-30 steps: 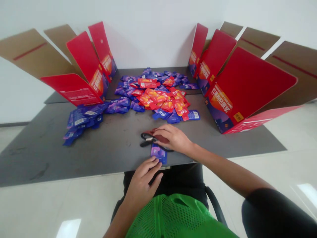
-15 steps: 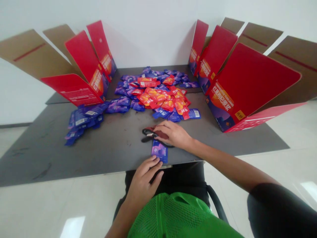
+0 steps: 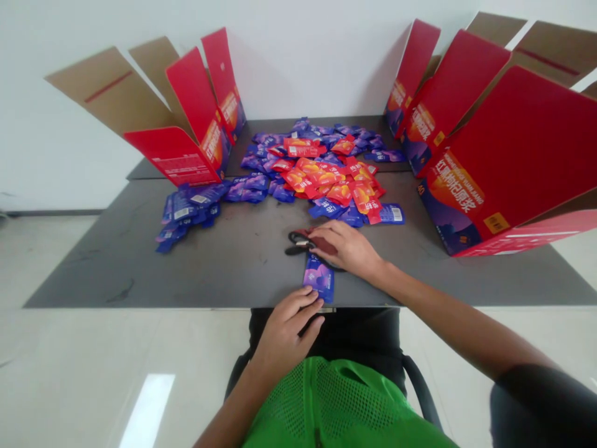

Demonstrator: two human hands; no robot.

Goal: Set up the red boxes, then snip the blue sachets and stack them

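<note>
A purple-blue pouch (image 3: 319,280) lies flat near the table's front edge. The fingertips of my left hand (image 3: 291,323) touch its lower left corner, with the fingers stretched out. Bent over the pouch's top end, my right hand (image 3: 351,247) has its fingers closed on a dark brown flat thing (image 3: 325,244) with a black looped cord (image 3: 296,240) and a small silvery piece. The palm hides part of this thing, so its exact kind is unclear.
Red pouches (image 3: 321,177) lie heaped on blue pouches (image 3: 256,155) across the grey table (image 3: 242,267). More blue pouches (image 3: 184,211) are piled on the left. Red open cartons (image 3: 184,152) stand at left, and larger-looking red cartons (image 3: 471,186) at right.
The whole view has shifted, so the table and its things sit further right in the picture. Both hands keep nearly the same place on the pouch and the dark brown thing.
</note>
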